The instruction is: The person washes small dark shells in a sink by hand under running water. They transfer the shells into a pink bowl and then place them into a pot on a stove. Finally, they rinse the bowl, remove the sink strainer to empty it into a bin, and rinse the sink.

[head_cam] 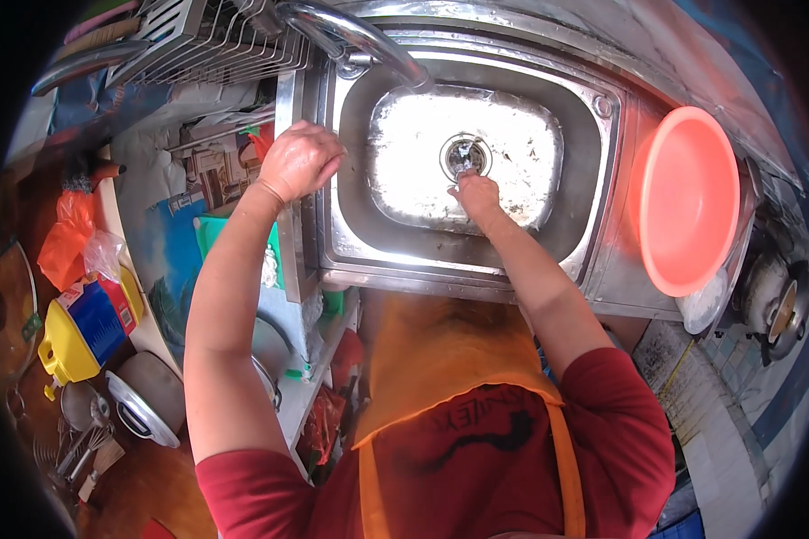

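Observation:
My right hand (477, 195) reaches down into the stainless steel sink (404, 246), its fingertips at the drain (466, 156), where something small and shiny shows. Whether the fingers grip it cannot be told. My left hand (305, 160) is held up at the sink's left rim, wet, with its fingers curled; nothing shows in it. Above the basin arches a chrome faucet (371, 40). Small dark food scraps lie scattered on the wet basin floor around the drain.
A pink plastic basin (691, 202) stands right of the sink, near a lidded pot (768, 293). A wire dish rack (229, 47) is at the upper left. On the left are a yellow jug (74, 337), another pot (150, 391) and a whisk (93, 441).

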A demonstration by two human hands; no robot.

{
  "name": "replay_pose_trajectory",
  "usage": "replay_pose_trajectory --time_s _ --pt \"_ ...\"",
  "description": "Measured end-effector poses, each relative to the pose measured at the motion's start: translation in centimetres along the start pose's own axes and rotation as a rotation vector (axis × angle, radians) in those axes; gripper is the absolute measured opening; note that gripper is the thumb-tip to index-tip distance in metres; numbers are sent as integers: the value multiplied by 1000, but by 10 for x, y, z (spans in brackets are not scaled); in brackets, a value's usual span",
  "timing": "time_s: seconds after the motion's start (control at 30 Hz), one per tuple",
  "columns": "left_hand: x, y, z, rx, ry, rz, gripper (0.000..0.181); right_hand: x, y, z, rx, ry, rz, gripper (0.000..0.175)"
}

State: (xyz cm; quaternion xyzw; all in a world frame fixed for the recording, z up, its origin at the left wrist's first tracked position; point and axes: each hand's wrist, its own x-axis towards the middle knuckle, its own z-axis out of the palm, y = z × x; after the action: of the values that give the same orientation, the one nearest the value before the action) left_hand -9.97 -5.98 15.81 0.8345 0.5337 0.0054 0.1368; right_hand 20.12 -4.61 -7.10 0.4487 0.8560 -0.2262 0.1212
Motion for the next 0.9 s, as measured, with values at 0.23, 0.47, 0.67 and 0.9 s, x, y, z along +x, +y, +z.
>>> replay_pose_trajectory --time_s 0.23,0.47,0.67,0.9 --pt "-4 -1 4 9 18 -18 8 1 -1 -4 29 -80 -16 41" --pt "-4 -2 6 40 47 -20 8 -1 -2 -6 -10 -45 -39 40" --pt "-5 -2 8 54 46 -36 8 2 1 -3 -11 -72 -57 39" --pt "-6 -2 7 64 51 -8 9 0 -3 -13 -68 -99 -75 39"
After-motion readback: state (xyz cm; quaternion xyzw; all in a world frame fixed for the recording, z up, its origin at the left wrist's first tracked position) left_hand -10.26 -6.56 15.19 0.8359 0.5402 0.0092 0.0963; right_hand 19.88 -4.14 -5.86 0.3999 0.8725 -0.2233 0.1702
